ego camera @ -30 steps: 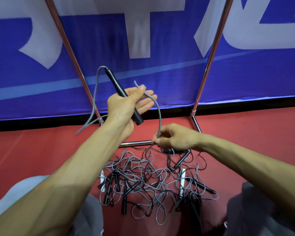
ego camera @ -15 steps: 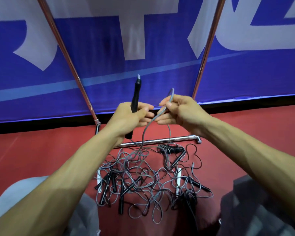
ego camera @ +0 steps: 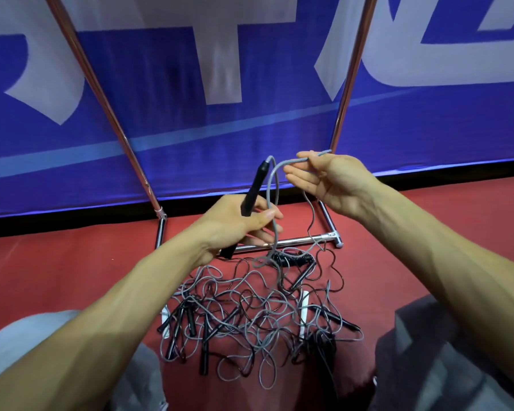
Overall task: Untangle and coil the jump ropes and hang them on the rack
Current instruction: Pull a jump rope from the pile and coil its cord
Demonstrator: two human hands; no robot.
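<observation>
Jump rope (ego camera: 269,200), judged light and limp: black handle (ego camera: 254,188) gripped by curled left hand (ego camera: 235,225), grey cord (ego camera: 286,164) pinched in right hand (ego camera: 334,185) just beside it, remainder trailed into the tangle (ego camera: 250,310) below both hands; handle best held.

Your left grip (ego camera: 235,223) hides the middle of the black handle (ego camera: 254,188). The rack (ego camera: 353,69) runs off the top edge. In the tangle (ego camera: 244,310) on the floor, you cannot separate single ropes.

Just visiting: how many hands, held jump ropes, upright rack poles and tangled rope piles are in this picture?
Hands: 2, left hand, right hand
Held jump rope: 1
Upright rack poles: 2
Tangled rope pile: 1
Total: 6
</observation>
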